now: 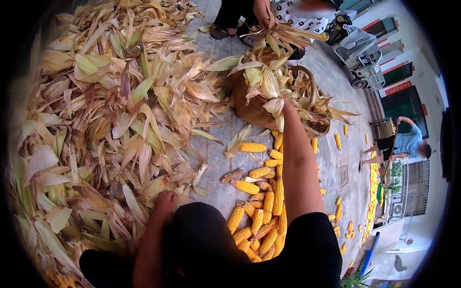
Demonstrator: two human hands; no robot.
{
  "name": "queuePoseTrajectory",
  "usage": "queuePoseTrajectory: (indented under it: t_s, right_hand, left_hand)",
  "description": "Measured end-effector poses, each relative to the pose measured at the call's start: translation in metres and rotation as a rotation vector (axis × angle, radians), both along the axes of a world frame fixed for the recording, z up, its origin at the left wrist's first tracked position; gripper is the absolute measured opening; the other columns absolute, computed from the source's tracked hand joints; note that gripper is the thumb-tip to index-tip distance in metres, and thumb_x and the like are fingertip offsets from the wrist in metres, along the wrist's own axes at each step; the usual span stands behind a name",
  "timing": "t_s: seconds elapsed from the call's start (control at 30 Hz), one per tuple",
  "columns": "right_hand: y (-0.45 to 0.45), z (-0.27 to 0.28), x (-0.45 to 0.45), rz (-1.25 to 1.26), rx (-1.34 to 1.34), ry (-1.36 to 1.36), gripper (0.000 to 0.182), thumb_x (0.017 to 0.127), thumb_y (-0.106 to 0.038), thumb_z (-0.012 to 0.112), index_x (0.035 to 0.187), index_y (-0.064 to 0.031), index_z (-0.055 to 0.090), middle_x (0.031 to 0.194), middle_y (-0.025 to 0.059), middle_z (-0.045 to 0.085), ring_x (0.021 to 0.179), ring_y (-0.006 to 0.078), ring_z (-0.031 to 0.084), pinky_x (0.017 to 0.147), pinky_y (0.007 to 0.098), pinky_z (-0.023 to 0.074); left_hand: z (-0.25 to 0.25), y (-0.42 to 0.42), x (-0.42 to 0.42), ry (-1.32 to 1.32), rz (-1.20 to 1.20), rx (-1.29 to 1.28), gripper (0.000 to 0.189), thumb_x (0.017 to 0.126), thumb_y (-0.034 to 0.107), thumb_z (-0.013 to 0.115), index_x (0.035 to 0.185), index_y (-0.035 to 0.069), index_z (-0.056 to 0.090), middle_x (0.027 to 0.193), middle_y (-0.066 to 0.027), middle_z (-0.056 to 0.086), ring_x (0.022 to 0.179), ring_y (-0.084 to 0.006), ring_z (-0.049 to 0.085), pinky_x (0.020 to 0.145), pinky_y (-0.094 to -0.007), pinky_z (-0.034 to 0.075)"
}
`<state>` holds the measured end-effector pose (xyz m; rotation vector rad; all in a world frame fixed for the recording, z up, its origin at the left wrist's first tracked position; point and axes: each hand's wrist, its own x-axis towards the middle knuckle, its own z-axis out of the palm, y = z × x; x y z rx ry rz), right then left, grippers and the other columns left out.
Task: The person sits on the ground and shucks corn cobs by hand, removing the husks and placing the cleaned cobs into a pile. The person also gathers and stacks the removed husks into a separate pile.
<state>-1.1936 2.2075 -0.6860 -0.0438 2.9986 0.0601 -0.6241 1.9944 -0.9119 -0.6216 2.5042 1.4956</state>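
My right arm reaches forward to a woven basket (248, 108) heaped with corn husks and unshelled ears in their husks. My right hand (284, 103) is at the basket's near side, among pale husk leaves (274, 108) that cover most of its fingers. I cannot tell what it grips. My left hand (166, 202) is low beside my knee, its fingers curled, at the edge of a big pile of dry corn husks (144, 122). Whether something is in it is hidden. Bare yellow corn cobs (268, 207) lie heaped on the concrete between my knee and right arm.
Across the basket, another person's hand (265, 19) holds a bunch of husks (284, 34). At the right, a person in a blue shirt (410, 142) holds a long-handled tool by a strip of spread corn (371, 198). A parked vehicle (363, 57) stands farther back. A drain grate (343, 175) interrupts the concrete.
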Motion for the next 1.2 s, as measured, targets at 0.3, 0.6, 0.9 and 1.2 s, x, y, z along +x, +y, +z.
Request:
queuePoseTrajectory:
  t_s: [0.3,0.6,0.9,1.2]
  right_hand:
    - [-0.019,-0.039,0.219,0.820,-0.459,0.311,0.031,0.086,-0.009,0.055,0.117,-0.0089,0.057,0.135,0.0157,0.048,0.123,0.0329,0.046,0.101,0.0419,0.0370]
    - [0.002,-0.213,0.164,0.001,-0.296,-0.054,0.086,0.076,-0.057,0.066,0.146,-0.0208,0.031,0.149,0.0238,0.029,0.131,0.0456,0.036,0.106,0.0525,0.0299]
    - [0.033,-0.244,0.213,0.256,0.031,0.051,0.037,0.077,-0.024,0.065,0.112,-0.0119,0.058,0.107,0.0093,0.063,0.100,0.0269,0.061,0.091,0.0524,0.0361]
    - [-0.154,-0.056,0.255,0.607,-1.062,0.165,0.022,0.077,-0.005,0.063,0.099,-0.0012,0.064,0.106,0.0175,0.061,0.096,0.0363,0.058,0.083,0.0393,0.0463]
  left_hand:
    - [0.017,-0.008,-0.013,0.034,-0.026,0.036,0.015,0.083,0.018,0.057,0.089,0.007,0.063,0.094,-0.0146,0.063,0.092,-0.0347,0.058,0.083,-0.0445,0.046]
    - [0.016,-0.004,-0.016,-0.016,-0.040,0.065,0.016,0.083,0.018,0.057,0.093,0.007,0.063,0.096,-0.0134,0.062,0.094,-0.0331,0.057,0.084,-0.0425,0.045]
    - [0.022,0.000,-0.020,-0.045,-0.033,0.014,0.016,0.085,0.022,0.055,0.090,0.009,0.063,0.098,-0.0127,0.061,0.101,-0.0326,0.055,0.089,-0.0440,0.044]
    - [0.028,-0.005,-0.016,-0.197,0.004,0.106,0.023,0.087,0.024,0.052,0.095,0.005,0.062,0.100,-0.0169,0.064,0.096,-0.0357,0.059,0.084,-0.0430,0.047]
